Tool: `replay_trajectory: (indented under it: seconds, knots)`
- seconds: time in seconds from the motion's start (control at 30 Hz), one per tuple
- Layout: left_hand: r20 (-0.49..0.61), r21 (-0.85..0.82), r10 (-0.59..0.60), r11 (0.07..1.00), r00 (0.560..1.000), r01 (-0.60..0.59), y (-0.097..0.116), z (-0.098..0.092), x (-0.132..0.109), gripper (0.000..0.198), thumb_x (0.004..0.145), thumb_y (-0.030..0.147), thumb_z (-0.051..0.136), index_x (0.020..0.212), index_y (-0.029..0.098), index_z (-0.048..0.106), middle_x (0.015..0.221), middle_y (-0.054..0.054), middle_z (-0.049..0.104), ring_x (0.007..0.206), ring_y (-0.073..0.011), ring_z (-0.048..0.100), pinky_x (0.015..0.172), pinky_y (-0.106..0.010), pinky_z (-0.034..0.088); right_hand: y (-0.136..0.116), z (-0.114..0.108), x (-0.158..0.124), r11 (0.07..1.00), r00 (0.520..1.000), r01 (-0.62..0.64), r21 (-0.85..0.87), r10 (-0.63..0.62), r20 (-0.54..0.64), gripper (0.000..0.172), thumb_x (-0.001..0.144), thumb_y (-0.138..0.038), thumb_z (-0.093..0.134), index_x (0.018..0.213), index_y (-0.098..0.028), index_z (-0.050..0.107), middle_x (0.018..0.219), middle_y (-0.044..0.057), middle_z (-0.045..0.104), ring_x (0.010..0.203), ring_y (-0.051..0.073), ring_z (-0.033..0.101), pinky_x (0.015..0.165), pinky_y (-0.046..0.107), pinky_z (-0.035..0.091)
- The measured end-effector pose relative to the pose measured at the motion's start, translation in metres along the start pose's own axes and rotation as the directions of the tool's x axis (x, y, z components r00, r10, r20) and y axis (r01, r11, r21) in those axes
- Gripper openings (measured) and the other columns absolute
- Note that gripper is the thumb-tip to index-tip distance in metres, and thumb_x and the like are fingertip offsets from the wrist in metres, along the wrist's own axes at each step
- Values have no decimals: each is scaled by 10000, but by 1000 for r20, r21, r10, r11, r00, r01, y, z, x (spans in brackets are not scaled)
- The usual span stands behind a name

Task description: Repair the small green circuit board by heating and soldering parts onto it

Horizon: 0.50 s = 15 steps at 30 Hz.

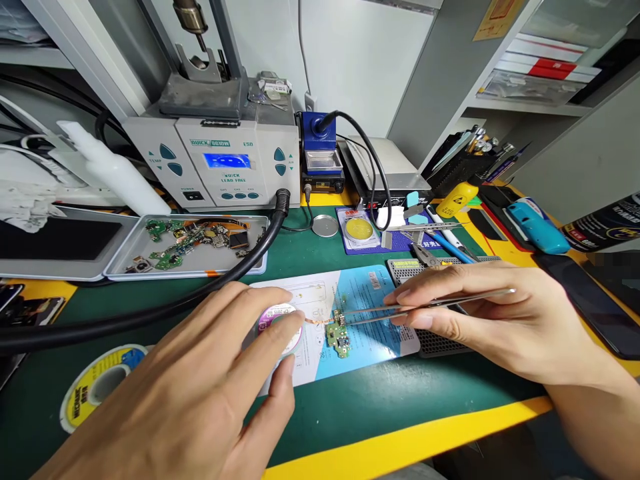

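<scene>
My left hand (200,393) pinches a small round spool of copper desoldering braid (280,327) between thumb and fingers. A short strand of braid runs from it to a small green circuit board (339,337). The board lies on a white and blue card (350,313) on the green mat (380,400). My right hand (505,320) is closed on metal tweezers (425,307). Their tips reach the top of the board where the braid ends.
A grey hot-air rework station (220,160) stands at the back, its black hose (150,313) crossing the mat. A metal tray of circuit boards (190,247) lies left, a solder reel (100,383) near left, a soldering iron stand (320,150), pliers, tools and phones (595,300) right.
</scene>
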<state>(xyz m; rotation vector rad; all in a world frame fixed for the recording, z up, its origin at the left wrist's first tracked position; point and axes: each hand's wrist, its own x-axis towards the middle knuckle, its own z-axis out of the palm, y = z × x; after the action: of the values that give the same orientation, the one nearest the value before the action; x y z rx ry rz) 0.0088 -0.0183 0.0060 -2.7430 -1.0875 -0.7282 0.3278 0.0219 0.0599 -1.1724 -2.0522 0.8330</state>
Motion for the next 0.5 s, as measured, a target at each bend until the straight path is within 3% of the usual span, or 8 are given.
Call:
replay_trajectory:
  seconds: [0.13, 0.37, 0.5]
  knots:
    - [16, 7, -86, 996, 996, 86, 3, 0, 1, 168, 901, 188, 699, 1054, 254, 719, 1404, -73, 644, 1332, -321, 613, 1253, -549, 447, 0, 1, 2, 1000, 1000, -16, 11, 16, -8, 96, 876, -297, 878, 971, -288, 865, 927, -24, 873, 848, 175, 831, 718, 195, 647]
    - [14, -35, -77, 996, 997, 78, 0, -5, 12, 270, 960, 174, 620, 1210, 247, 690, 1341, -84, 674, 1228, -289, 659, 1199, -515, 509, -1, 2, 0, 992, 995, -89, 88, 92, -41, 118, 836, -328, 911, 944, -298, 873, 917, 0, 872, 839, 210, 830, 670, 229, 659]
    - [1, -25, -70, 997, 998, 70, 1, -5, 14, 256, 958, 168, 618, 1184, 255, 697, 1323, -80, 680, 1197, -284, 668, 1187, -511, 517, 0, 2, -1, 990, 994, -96, 101, 101, -40, 110, 839, -314, 907, 944, -321, 873, 920, -12, 872, 825, 200, 827, 654, 220, 657]
